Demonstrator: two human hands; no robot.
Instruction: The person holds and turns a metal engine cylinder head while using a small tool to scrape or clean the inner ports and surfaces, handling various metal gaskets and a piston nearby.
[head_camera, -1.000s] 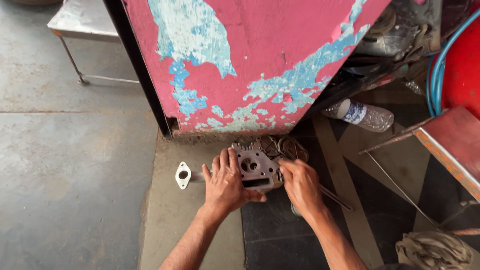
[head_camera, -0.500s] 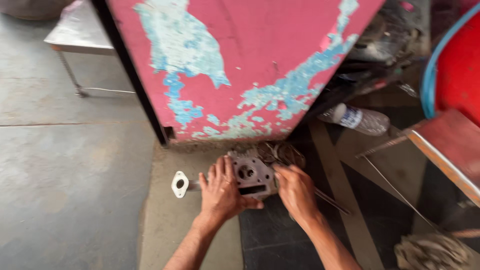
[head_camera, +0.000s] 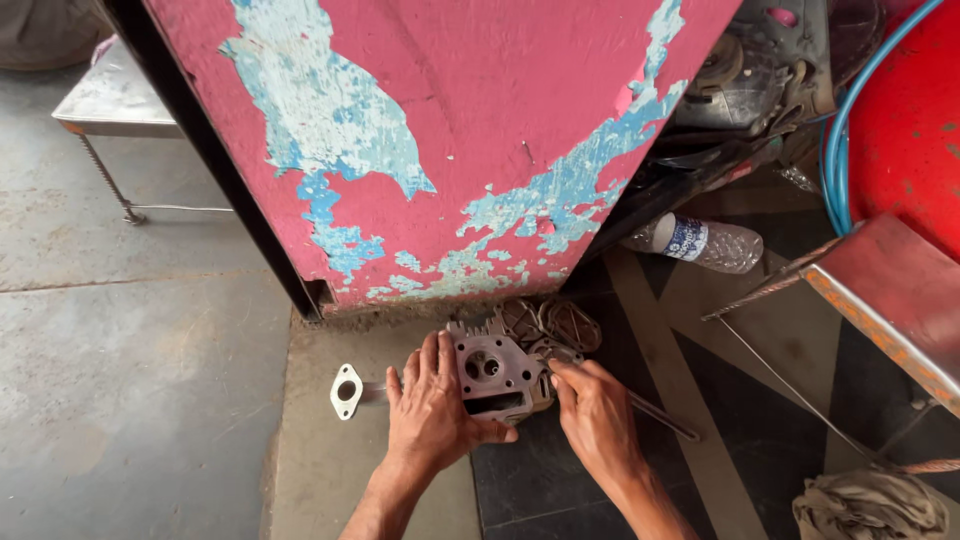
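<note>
grey metal, a small oval gasket plate (head_camera: 346, 390) lies flat just left of the left hand's fingertips. the left hand (head_camera: 432, 412) rests palm down, fingers spread and slightly curled over the left edge of a cast metal engine head (head_camera: 497, 372), thumb pressed along its near side. the right hand (head_camera: 594, 415), just right of the casting, has its fingers closed around a thin metal rod (head_camera: 662, 415), tip at the casting's right edge. beyond the fingers stands a peeling pink panel (head_camera: 450, 140); a plastic bottle (head_camera: 705, 243) lies farther right.
</note>
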